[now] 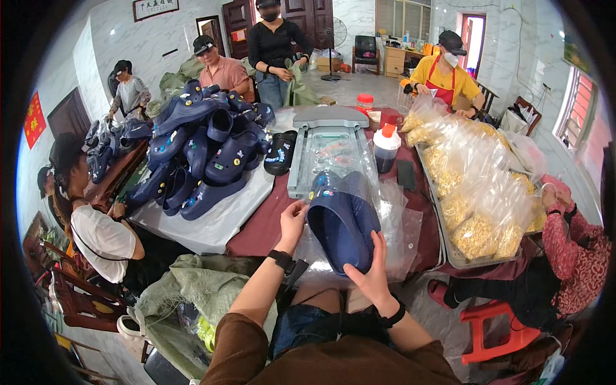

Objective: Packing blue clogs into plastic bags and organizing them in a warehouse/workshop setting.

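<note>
1. The left hand (292,218) grips the left edge of a pair of dark blue foam clogs (343,224), thumb and fingers pinched on the rim.
2. The right hand (372,269) cups the clogs from below at the heel end, fingers spread and pressed against the sole.
3. The clogs are held sole-up, just above the near edge of the table covered in dark red cloth (256,228), in front of the person's lap.
4. Clear plastic bags (401,224) lie crumpled under and to the right of the clogs.
5. Just beyond the clogs sits a grey bag-sealing machine (330,144) with a clear tray in its middle.
6. A black clog (280,153) lies to the left of the machine.
7. A large heap of dark blue clogs with small coloured charms (205,154) rests on a white sheet on the left part of the table.
8. A dark cup with a white and red lid (386,147) stands to the right of the machine.
9. A metal tray (449,253) on the right holds clear bags of yellow pieces (478,205).
10. Other people sit and stand around the table.
</note>
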Demonstrator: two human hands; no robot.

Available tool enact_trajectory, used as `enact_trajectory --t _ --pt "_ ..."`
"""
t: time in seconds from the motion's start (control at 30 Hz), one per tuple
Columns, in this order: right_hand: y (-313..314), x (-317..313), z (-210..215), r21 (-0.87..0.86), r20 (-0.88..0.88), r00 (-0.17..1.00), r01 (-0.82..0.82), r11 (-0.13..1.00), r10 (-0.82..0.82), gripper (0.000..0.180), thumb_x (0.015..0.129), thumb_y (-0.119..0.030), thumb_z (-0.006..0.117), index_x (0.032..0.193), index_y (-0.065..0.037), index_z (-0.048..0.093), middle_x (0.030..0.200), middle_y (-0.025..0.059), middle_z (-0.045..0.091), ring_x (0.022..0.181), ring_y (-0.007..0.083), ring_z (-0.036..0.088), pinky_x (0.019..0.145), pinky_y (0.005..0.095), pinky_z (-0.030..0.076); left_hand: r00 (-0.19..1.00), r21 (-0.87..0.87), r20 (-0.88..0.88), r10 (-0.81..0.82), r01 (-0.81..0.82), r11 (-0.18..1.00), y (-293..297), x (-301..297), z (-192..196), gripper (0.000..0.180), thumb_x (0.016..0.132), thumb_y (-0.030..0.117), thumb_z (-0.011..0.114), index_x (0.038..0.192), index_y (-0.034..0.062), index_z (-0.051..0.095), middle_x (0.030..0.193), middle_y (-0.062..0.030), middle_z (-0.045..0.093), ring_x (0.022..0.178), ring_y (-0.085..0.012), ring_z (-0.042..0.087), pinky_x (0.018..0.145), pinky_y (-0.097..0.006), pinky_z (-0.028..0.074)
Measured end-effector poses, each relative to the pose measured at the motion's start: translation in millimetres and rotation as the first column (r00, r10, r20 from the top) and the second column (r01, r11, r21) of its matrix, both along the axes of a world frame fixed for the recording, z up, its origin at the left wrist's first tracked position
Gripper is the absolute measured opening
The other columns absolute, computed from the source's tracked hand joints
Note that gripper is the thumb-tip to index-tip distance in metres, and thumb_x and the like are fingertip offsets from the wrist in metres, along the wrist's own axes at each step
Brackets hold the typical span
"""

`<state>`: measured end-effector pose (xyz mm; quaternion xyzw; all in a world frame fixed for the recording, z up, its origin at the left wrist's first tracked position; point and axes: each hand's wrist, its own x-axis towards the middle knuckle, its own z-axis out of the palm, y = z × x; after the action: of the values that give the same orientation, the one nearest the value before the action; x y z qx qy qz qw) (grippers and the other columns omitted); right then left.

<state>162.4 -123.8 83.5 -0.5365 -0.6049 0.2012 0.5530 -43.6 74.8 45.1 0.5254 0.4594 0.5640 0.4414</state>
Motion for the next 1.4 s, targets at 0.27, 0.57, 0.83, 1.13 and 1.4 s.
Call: enact_trajectory --t 0.27,0.57,0.83,1.13,1.4 --pt "4.4 6.8 8.2 -0.060 -0.206 0.978 -0.046 0.997 0.033 0.089 0.082 -0.025 0.078 0.153 0.001 0.031 0.157 0.0269 0.026 0.147 0.0393 0.029 0.120 0.0483 0.027 0.950 -0.036 0.311 0.000 0.012 0.999 8.1 -4.1 3.3 0.012 0.100 0.014 0.064 0.110 0.0061 0.066 0.098 0.0007 0.068 0.091 -0.0104 0.062 0.081 -0.027 0.050" --pt "14.2 14.0 -4.7 -0.047 -0.378 0.925 -0.058 0.997 0.036 0.076 0.086 -0.024 0.073 0.148 0.004 0.039 0.152 0.0251 0.036 0.142 0.0357 0.036 0.119 0.0440 0.027 0.991 0.091 -0.033 0.129 -0.126 0.988 26.2 -10.8 4.5 0.016 0.099 0.016 0.067 0.107 0.0031 0.071 0.087 0.0042 0.067 0.073 -0.0047 0.055 0.064 -0.021 0.043" --pt "5.6 10.6 2.3 0.041 -0.246 0.969 0.015 0.999 -0.004 0.063 0.089 -0.026 0.070 0.141 0.001 0.047 0.149 0.0240 0.041 0.138 0.0354 0.040 0.117 0.0454 0.029 0.918 -0.111 0.377 -0.120 0.174 0.979 -13.3 -11.4 7.0 0.016 0.107 0.022 0.051 0.103 0.0092 0.060 0.077 0.0034 0.055 0.067 -0.0106 0.052 0.064 -0.025 0.044" --pt "-2.8 1.0 3.9 0.069 -0.307 0.951 0.002 0.998 0.019 0.059 0.086 -0.023 0.071 0.137 -0.001 0.051 0.147 0.0225 0.043 0.137 0.0360 0.041 0.117 0.0452 0.030 0.790 0.158 -0.514 0.334 -0.296 0.942 -46.6 -15.0 22.0 0.026 0.090 0.016 0.066 0.107 0.0023 0.052 0.095 -0.0189 0.068 0.087 -0.0376 0.068 0.073 -0.046 0.051" --pt "-13.3 -2.9 22.3 0.166 0.035 0.999 -0.031 0.986 0.026 0.064 0.078 -0.022 0.079 0.133 -0.002 0.053 0.144 0.0238 0.044 0.130 0.0392 0.048 0.110 0.0471 0.040 0.831 0.259 -0.460 0.312 -0.211 0.943 -73.1 -30.9 -0.5 0.059 0.087 -0.004 0.053 0.143 -0.0010 0.035 0.114 -0.0262 0.066 0.104 -0.0422 0.067 0.088 -0.048 0.052"
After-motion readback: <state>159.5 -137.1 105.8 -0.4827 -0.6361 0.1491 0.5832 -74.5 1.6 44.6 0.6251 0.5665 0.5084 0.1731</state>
